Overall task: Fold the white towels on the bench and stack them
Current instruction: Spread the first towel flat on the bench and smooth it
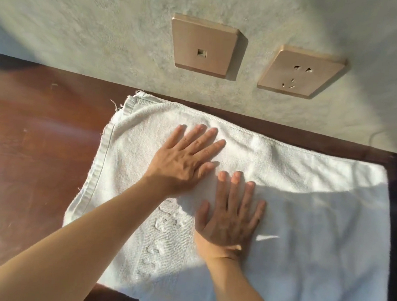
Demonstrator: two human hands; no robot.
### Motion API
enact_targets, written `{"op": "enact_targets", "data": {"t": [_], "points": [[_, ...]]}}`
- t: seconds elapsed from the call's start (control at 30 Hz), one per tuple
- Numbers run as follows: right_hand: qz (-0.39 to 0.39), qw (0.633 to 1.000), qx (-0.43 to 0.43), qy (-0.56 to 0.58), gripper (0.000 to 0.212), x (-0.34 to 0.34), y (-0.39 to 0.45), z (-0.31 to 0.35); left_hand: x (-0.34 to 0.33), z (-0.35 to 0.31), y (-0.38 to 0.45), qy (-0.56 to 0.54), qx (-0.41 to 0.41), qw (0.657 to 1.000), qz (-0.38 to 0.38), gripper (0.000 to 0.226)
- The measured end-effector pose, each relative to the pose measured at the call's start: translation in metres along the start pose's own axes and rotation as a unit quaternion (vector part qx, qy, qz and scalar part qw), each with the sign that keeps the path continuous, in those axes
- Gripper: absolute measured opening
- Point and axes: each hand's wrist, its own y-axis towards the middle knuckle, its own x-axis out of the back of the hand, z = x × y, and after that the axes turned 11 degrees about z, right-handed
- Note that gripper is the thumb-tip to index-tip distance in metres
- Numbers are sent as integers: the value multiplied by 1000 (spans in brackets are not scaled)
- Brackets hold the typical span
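Hands lie flat on the white towel [285,195], the left hand [182,158] and right hand [231,216] side by side with fingers straight and a little apart, holding nothing. The towel could bunch up or slide if they push hard, because the brown table [29,134] looks smooth. Its far edge sits just beside the wall [95,24], its near edge seems to hang off the table, but the left has open room.

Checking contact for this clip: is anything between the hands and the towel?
Nothing visible. The left hand and right hand lie flat, fingers straight, directly on the white towel spread on the bench.
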Motion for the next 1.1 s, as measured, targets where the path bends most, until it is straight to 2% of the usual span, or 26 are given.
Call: {"op": "enact_targets", "data": {"t": [0.27, 0.4, 0.53, 0.7, 0.87, 0.93, 1.03, 1.1], "points": [[17, 1000, 2, -8, 63, -1, 0, -1, 11, 9, 19, -34, 73, 997, -16, 63], [65, 998, -6, -6, 67, 6, -2, -2, -24, -32, -50, -114, 58, 989, -70, 60], [116, 993, -6, -21, 70, 12, -7, -1, -61, -46, -120, -102, 87, 988, -79, 59], [116, 993, -5, -19, 71, 13, -9, -2, -61, 6, -135, -64, 147, 985, -62, 67], [104, 995, -2, -7, 71, 11, -7, -3, -56, 48, -146, -101, 209, 971, -56, 69], [112, 994, -5, -7, 72, 11, -8, -3, -53, 43, -147, -104, 200, 972, -65, 68], [110, 994, -12, -10, 70, 11, -8, -1, -59, 18, -164, -92, 139, 982, -87, 65], [109, 994, -15, -8, 69, 10, -8, -1, -72, 3, -185, -74, 116, 988, -73, 65]]}}
